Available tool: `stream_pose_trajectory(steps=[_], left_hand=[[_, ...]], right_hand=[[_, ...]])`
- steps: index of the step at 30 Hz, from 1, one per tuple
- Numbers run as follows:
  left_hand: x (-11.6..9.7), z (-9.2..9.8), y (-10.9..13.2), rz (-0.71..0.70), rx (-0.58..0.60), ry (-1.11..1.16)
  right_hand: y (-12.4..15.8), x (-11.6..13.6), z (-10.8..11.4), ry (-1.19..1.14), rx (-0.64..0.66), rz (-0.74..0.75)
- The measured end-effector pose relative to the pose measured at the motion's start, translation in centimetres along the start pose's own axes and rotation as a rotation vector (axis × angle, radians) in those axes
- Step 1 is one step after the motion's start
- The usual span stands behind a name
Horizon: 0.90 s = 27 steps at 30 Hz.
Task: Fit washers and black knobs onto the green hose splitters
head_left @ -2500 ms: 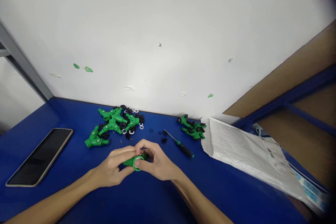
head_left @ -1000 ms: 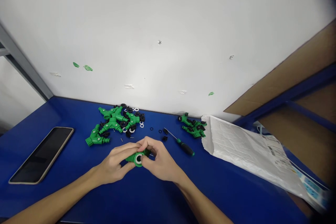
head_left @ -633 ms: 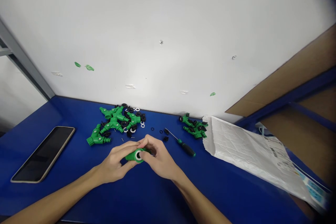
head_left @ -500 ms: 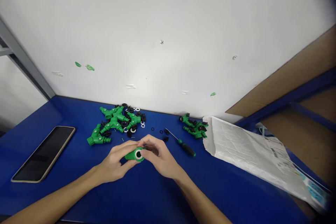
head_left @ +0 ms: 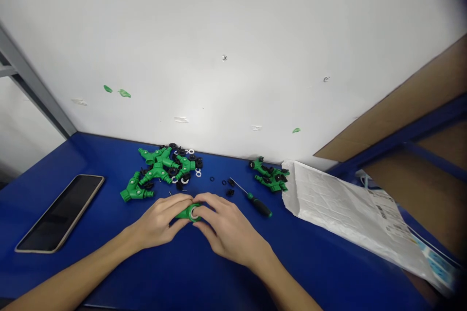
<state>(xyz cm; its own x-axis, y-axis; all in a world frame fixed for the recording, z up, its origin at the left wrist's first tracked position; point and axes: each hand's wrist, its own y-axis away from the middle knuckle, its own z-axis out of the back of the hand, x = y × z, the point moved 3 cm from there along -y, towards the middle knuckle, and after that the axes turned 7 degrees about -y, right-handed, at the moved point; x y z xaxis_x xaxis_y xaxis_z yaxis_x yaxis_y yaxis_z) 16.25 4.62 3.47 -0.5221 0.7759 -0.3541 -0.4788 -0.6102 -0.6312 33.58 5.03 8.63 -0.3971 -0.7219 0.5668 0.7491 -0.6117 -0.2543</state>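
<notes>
Between my hands, above the blue table, is a green plastic hose splitter (head_left: 186, 213), its round opening with a pale ring turned up toward me. My left hand (head_left: 162, 218) grips its left side between thumb and fingers. My right hand (head_left: 219, 223) is closed around the right end, with a finger at the opening and the thumb below; the fingers cover part of the rim. Several similar green splitters (head_left: 156, 172) lie in a pile beyond my left hand, among black knobs and white rings (head_left: 191, 151). A screwdriver (head_left: 260, 205) rests to the right of my right hand.
On the left lies a phone (head_left: 60, 214). More green splitters with black parts (head_left: 272, 180) sit at the back right, beside a white plastic mailer bag (head_left: 339, 204). Small black parts (head_left: 230, 193) lie near the screwdriver tip. A white wall (head_left: 233, 92) borders the blue table (head_left: 204, 272).
My right hand has shifted its grip: the thumb has left the opening and moved below the splitter, and a finger now lies over the opening. My left hand keeps its hold.
</notes>
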Motion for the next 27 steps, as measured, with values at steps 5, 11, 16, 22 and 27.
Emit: stream_pose_trajectory(steps=[5, 11, 16, 22, 27], left_hand=[[-0.2, -0.2, -0.2, 0.028, 0.095, 0.049], [-0.2, -0.3, -0.2, 0.054, 0.136, 0.118], [0.0, -0.1, -0.3, 0.083, 0.098, 0.195], [0.0, 0.0, -0.5, 0.104, 0.094, 0.220], [0.1, -0.1, -0.3, 0.098, 0.116, 0.219]], right_hand=[[0.0, -0.2, 0.2, -0.057, 0.075, -0.063], [0.0, -0.7, 0.4, -0.203, 0.046, -0.088], [0.0, -1.1, 0.9, -0.414, -0.039, -0.073], [0.0, -2.6, 1.0, -0.610, -0.173, -0.183], [-0.1, -3.0, 0.7, -0.734, -0.185, -0.284]])
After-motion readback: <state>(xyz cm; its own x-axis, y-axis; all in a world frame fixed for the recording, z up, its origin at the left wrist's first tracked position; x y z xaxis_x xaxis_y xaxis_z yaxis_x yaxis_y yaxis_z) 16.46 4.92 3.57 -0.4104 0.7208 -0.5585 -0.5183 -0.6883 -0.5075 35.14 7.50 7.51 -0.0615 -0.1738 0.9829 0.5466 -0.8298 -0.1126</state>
